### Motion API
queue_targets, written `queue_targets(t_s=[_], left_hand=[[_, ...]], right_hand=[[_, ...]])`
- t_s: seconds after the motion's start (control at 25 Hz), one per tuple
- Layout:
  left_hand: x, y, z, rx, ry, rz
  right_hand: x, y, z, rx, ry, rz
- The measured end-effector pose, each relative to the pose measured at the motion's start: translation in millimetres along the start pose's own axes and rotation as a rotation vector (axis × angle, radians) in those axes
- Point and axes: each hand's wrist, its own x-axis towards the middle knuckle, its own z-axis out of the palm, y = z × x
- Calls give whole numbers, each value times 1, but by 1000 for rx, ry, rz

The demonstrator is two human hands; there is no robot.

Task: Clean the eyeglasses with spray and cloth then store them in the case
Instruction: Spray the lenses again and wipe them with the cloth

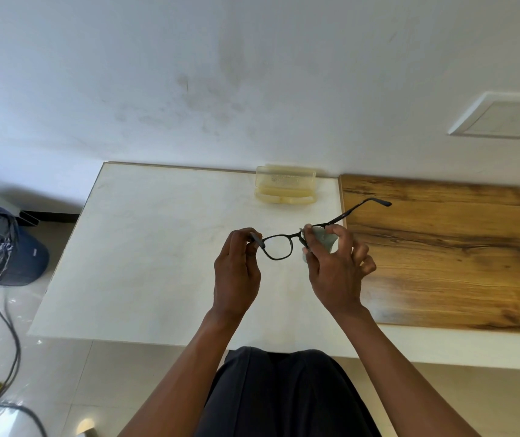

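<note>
One pair of black-framed eyeglasses (279, 246) is held above the white table (145, 247): left hand (236, 272) pinches one hinge, right hand (336, 272) pinches one grey cloth (326, 239) around the other lens. One open translucent case (285, 184), writing illegible, sits at the table's far edge.

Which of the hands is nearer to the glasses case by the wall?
Right. The right hand, holding the cloth on the glasses, is below the case, slightly right. The left hand is lower-left, farther away.
</note>
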Motion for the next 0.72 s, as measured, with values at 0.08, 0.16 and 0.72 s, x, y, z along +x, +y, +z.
queue_targets(t_s=[0.08, 0.16, 0.72], left_hand=[[1, -1, -1, -4, -3, -9], [0, -2, -1, -3, -1, -27], [-4, 0, 0, -3, -26, -35]], right_hand=[[-1, 2, 0, 36, 40, -11], [-1, 5, -1, 37, 82, -35], [-3, 9, 1, -36, -32, 53]])
